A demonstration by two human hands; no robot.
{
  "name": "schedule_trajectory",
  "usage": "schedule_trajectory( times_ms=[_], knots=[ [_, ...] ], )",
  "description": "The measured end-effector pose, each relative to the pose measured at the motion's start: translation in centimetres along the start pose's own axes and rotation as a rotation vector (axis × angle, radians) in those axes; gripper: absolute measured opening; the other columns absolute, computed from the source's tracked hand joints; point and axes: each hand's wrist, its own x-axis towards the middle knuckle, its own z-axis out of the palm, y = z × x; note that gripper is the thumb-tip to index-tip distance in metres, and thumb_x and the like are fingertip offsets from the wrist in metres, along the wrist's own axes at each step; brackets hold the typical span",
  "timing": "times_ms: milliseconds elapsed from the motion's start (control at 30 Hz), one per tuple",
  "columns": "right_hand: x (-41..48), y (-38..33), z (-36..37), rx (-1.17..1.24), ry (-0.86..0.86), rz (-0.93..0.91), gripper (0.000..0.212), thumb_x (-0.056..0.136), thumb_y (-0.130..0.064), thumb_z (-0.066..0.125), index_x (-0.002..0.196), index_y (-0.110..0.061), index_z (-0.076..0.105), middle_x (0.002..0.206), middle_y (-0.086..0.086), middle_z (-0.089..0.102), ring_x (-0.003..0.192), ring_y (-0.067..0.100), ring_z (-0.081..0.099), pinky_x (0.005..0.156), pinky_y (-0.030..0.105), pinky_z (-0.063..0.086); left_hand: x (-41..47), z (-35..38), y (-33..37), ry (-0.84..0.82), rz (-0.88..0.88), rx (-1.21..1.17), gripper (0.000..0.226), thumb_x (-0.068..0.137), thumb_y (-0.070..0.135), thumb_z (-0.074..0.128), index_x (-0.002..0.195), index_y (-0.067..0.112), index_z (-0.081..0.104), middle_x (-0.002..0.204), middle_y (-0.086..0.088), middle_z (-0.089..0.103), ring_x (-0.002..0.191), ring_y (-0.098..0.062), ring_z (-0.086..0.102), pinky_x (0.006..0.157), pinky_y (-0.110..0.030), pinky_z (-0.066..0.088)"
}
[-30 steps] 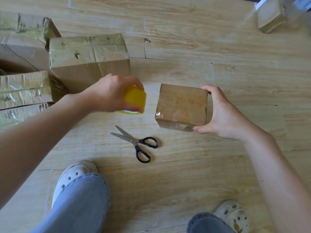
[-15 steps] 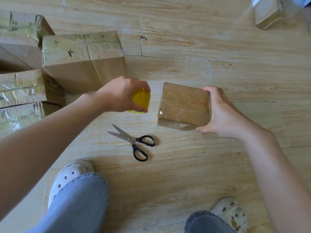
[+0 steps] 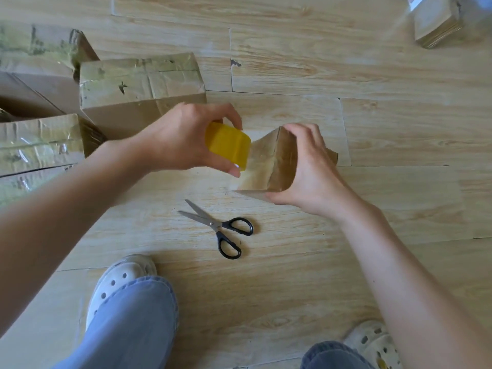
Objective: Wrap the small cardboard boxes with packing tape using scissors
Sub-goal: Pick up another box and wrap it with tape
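The left hand gripped a yellow roll of packing tape, thumb on its near edge and fingers curled over its far side, pressing it against the left face of a small cardboard box. The right hand clasped that box from the right, fingers over its top edge, holding it tilted above the wooden floor. Black-handled scissors lay just near of the box, blades parted. Larger taped boxes stood at far left.
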Motion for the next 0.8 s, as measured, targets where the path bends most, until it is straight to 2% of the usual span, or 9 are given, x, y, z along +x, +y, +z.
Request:
schedule_trajectory(
  times_ms=[100, 167, 267, 400, 467, 533, 600, 700, 800],
  knots=[
    [0.0, -0.6, 0.4, 0.219, 0.078, -0.024, 0.115, 0.048, -0.049, 0.087, 0.142, -0.015, 0.03, 0.131, -0.008, 0.029, 0.123, 0.004, 0.034, 0.103, 0.014, 0.029, -0.6, -1.9, 0.2, 0.01, -0.07, -0.058, 0.057, 0.047, 0.066, 0.072, 0.096, 0.041, 0.057, 0.086, 0.01, 0.062, 0.076, -0.01, 0.056, 0.064, -0.022, 0.045],
    [0.1, -1.2, 0.9, 0.296, 0.082, -0.017, 0.115, 0.045, -0.059, 0.081, 0.141, -0.019, 0.032, 0.13, -0.011, 0.031, 0.121, 0.0, 0.035, 0.105, 0.017, 0.031, -0.8, -2.5, 0.0, 0.002, -0.095, -0.012, 0.05, 0.049, 0.061, 0.076, 0.093, 0.044, 0.057, 0.083, 0.017, 0.06, 0.074, -0.004, 0.054, 0.062, -0.012, 0.041],
    [0.4, -1.0, 1.9, 0.34, 0.064, 0.018, 0.113, 0.047, -0.046, 0.089, 0.14, -0.021, 0.032, 0.131, -0.012, 0.032, 0.121, 0.0, 0.036, 0.106, 0.021, 0.032, -0.7, -2.5, -0.3, 0.012, -0.064, 0.11, 0.053, 0.057, 0.051, 0.082, 0.102, 0.031, 0.064, 0.086, 0.008, 0.062, 0.074, -0.013, 0.05, 0.058, -0.007, 0.033],
    [0.4, 0.5, 2.2, 0.366, 0.082, 0.023, 0.111, 0.048, -0.038, 0.094, 0.139, -0.026, 0.031, 0.131, -0.014, 0.034, 0.117, -0.01, 0.037, 0.099, 0.004, 0.029, -0.3, -2.3, -0.9, -0.016, -0.019, 0.383, 0.063, 0.062, 0.057, 0.076, 0.115, 0.028, 0.063, 0.096, 0.004, 0.058, 0.089, -0.02, 0.05, 0.067, -0.026, 0.033],
    [0.0, 1.2, 2.2, 0.388, 0.072, 0.033, 0.112, 0.048, -0.041, 0.093, 0.14, -0.029, 0.03, 0.135, -0.013, 0.036, 0.122, -0.01, 0.037, 0.103, 0.01, 0.031, -0.3, -2.3, -1.0, -0.027, -0.01, 0.436, 0.068, 0.062, 0.062, 0.072, 0.122, 0.03, 0.061, 0.101, 0.002, 0.06, 0.091, -0.02, 0.048, 0.067, -0.027, 0.03],
    [-0.3, 1.8, 1.8, 0.428, 0.061, 0.056, 0.114, 0.046, -0.046, 0.091, 0.141, -0.031, 0.029, 0.139, -0.009, 0.039, 0.128, 0.0, 0.039, 0.108, 0.022, 0.035, -0.2, -2.3, -0.9, -0.048, 0.021, 0.398, 0.072, 0.062, 0.062, 0.07, 0.126, 0.03, 0.058, 0.106, -0.002, 0.064, 0.088, -0.017, 0.046, 0.059, -0.024, 0.029],
    [-0.6, 2.7, 1.3, 0.455, 0.032, 0.065, 0.115, 0.045, -0.046, 0.09, 0.141, -0.033, 0.028, 0.14, -0.009, 0.04, 0.131, 0.004, 0.04, 0.111, 0.027, 0.035, -0.2, -2.3, -0.6, -0.082, 0.022, 0.294, 0.078, 0.057, 0.068, 0.065, 0.125, 0.032, 0.054, 0.105, -0.002, 0.064, 0.084, -0.015, 0.05, 0.056, -0.021, 0.033],
    [-1.3, 4.2, 0.8, 0.467, 0.007, 0.088, 0.116, 0.044, -0.044, 0.092, 0.14, -0.041, 0.027, 0.137, -0.02, 0.041, 0.128, -0.008, 0.038, 0.106, 0.01, 0.031, -0.1, -2.2, 0.1, -0.081, -0.052, 0.111, 0.073, 0.048, 0.074, 0.062, 0.11, 0.038, 0.054, 0.095, 0.004, 0.063, 0.076, -0.009, 0.054, 0.058, -0.015, 0.039],
    [-1.4, 4.8, 0.8, 0.476, -0.003, 0.11, 0.116, 0.04, -0.049, 0.091, 0.134, -0.054, 0.023, 0.134, -0.027, 0.038, 0.124, -0.018, 0.034, 0.097, -0.002, 0.028, 0.4, -1.6, 0.0, -0.098, -0.05, 0.241, 0.065, 0.057, 0.068, 0.068, 0.111, 0.033, 0.057, 0.1, 0.001, 0.062, 0.085, -0.019, 0.052, 0.066, -0.027, 0.04]
  ],
)
